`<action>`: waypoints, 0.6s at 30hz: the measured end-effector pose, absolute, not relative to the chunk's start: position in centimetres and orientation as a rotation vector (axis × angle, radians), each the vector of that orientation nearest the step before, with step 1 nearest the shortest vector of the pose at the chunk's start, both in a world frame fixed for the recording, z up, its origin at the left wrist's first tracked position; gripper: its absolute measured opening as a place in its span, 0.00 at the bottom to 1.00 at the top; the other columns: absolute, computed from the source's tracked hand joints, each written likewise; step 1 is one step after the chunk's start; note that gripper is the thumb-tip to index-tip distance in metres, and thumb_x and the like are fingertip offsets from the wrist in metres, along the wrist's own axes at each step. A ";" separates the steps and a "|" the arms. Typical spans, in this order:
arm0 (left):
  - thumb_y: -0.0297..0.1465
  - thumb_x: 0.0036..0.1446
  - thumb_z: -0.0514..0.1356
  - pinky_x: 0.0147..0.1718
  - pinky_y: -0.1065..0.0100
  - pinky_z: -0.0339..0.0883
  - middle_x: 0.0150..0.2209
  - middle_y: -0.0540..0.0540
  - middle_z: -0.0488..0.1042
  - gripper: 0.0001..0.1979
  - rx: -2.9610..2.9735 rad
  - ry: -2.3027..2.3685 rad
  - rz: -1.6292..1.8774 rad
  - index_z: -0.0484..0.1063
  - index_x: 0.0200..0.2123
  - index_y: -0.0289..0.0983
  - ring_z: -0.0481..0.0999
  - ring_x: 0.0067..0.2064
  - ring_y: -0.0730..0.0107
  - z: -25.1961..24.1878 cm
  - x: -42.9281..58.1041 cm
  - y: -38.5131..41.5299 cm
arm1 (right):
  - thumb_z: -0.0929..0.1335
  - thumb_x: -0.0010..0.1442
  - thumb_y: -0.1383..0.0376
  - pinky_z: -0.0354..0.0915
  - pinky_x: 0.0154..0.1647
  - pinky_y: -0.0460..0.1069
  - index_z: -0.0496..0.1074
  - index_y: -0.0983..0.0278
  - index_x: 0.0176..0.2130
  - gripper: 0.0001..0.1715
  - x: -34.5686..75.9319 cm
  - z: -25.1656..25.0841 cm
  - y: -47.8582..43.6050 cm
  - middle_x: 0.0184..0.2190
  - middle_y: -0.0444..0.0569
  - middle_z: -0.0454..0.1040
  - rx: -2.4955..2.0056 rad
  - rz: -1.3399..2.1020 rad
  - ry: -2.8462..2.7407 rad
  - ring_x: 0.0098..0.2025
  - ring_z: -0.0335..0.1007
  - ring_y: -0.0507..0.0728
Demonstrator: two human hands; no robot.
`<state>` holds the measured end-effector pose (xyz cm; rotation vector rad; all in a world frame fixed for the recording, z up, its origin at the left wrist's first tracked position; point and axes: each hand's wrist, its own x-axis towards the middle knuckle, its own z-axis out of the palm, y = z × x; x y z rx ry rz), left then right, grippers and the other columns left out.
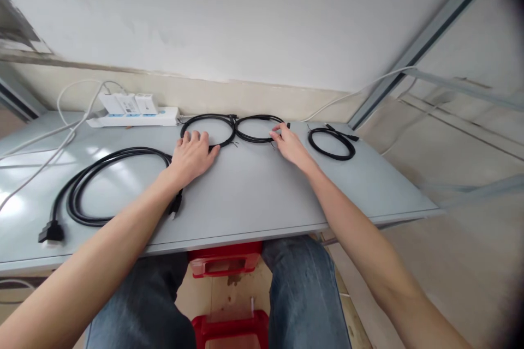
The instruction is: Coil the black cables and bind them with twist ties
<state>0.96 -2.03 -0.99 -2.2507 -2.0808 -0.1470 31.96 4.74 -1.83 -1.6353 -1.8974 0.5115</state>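
Four looped black cables lie on a grey table (254,185). My left hand (191,155) rests palm down, fingers spread, over the near left edge of one coiled cable (208,116). Beside it, touching, is a second coiled cable (249,139). At that coil's right side my right hand (289,144) has thumb and fingers curled together around the edge; the exact contact is partly hidden. A smaller coiled cable (331,156) lies to the right of this hand. Under my left forearm stretches a larger, looser cable (76,196) with a black plug (51,233).
A white power strip (135,118) with several white adapters (126,103) stands at the back left. White cords (73,131) trail from it across the table. A wall (245,22) rises behind. Red stools (225,259) are below, between my knees.
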 end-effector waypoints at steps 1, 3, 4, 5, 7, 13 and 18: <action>0.44 0.84 0.50 0.71 0.41 0.72 0.68 0.19 0.78 0.29 -2.252 -2.077 -0.154 0.75 0.66 0.27 0.74 0.76 0.28 -1.0 0.9 -2.0 | 0.66 0.81 0.54 0.69 0.52 0.58 0.74 0.60 0.55 0.15 32.1 -1.5 4.7 0.33 0.48 0.75 -1.626 0.491 -1.909 0.39 0.74 0.64; 0.44 0.83 0.50 0.71 0.40 0.72 0.68 0.20 0.78 0.28 -2.258 -2.066 -0.175 0.75 0.66 0.28 0.73 0.76 0.28 -1.2 0.7 -2.0 | 0.67 0.80 0.54 0.66 0.47 0.56 0.75 0.59 0.48 0.13 32.6 -0.6 4.6 0.29 0.45 0.71 -1.576 0.435 -1.891 0.35 0.69 0.61; 0.44 0.83 0.50 0.72 0.40 0.72 0.68 0.20 0.78 0.28 -2.262 -2.061 -0.185 0.75 0.66 0.28 0.73 0.77 0.28 -1.3 0.6 -1.9 | 0.66 0.79 0.54 0.64 0.44 0.55 0.76 0.59 0.46 0.14 32.9 -0.2 4.6 0.28 0.44 0.68 -1.541 0.398 -1.858 0.33 0.67 0.60; 0.44 0.83 0.50 0.72 0.40 0.72 0.68 0.20 0.78 0.28 -2.266 -2.055 -0.193 0.76 0.65 0.29 0.72 0.77 0.28 -1.3 0.6 -1.9 | 0.66 0.79 0.54 0.63 0.42 0.55 0.76 0.59 0.44 0.15 33.3 0.2 4.6 0.26 0.43 0.66 -1.504 0.363 -1.809 0.32 0.64 0.60; 0.44 0.83 0.49 0.72 0.40 0.72 0.68 0.20 0.79 0.28 -2.276 -2.042 -0.205 0.76 0.65 0.29 0.73 0.77 0.28 -1.5 0.4 -1.8 | 0.65 0.79 0.55 0.60 0.39 0.55 0.77 0.57 0.42 0.16 34.1 0.7 4.6 0.24 0.41 0.61 -1.448 0.311 -1.697 0.28 0.58 0.59; 0.40 0.82 0.49 0.73 0.40 0.71 0.69 0.22 0.79 0.24 -2.276 -1.997 -0.294 0.76 0.66 0.33 0.72 0.78 0.31 -1.3 0.7 -2.1 | 0.67 0.76 0.54 0.66 0.44 0.55 0.75 0.56 0.40 0.13 33.0 0.6 3.4 0.27 0.44 0.69 -1.465 0.221 -1.650 0.32 0.66 0.60; 0.27 0.78 0.46 0.76 0.42 0.68 0.69 0.25 0.78 0.25 -2.309 -1.928 -0.398 0.77 0.67 0.34 0.71 0.80 0.37 -0.7 1.0 -2.5 | 0.62 0.83 0.47 0.73 0.51 0.57 0.78 0.56 0.46 0.23 26.2 -0.6 0.0 0.42 0.53 0.83 -1.144 0.216 -1.872 0.40 0.76 0.62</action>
